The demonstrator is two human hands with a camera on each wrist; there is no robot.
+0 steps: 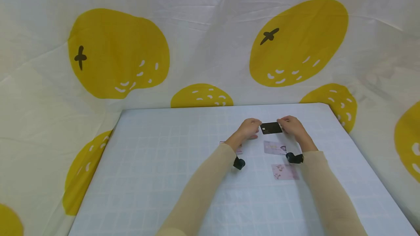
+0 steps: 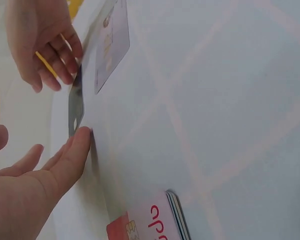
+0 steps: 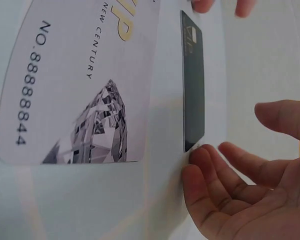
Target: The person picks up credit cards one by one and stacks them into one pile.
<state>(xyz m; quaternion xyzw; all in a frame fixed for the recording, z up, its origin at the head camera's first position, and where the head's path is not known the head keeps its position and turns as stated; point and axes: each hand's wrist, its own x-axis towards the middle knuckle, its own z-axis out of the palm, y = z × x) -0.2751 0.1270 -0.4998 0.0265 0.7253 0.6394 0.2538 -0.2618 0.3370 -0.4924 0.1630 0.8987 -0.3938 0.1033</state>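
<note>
A black VIP card (image 1: 271, 128) lies on the table between the two hands, seen edge-on in the wrist views. My left hand (image 1: 250, 128) is at its left end, fingers (image 2: 79, 145) extended with the tips at the card's edge. On the opposite end, my right hand (image 1: 291, 125) touches a corner with loosely bent fingers (image 3: 202, 160), its thumb held apart. Nearer the body lies a silver VIP card (image 3: 90, 90) with a diamond picture. A pink card (image 1: 284, 172) is below that one. A stack of cards (image 2: 150, 220), red and white on top, sits beside the left wrist, partly hidden in the head view.
The table (image 1: 157, 163) has a pale checked cover. Behind it hangs a white cloth (image 1: 210, 46) printed with yellow fruit. Each wrist wears a small black camera, one by the left sleeve (image 1: 203, 188) and one by the right sleeve (image 1: 328, 188).
</note>
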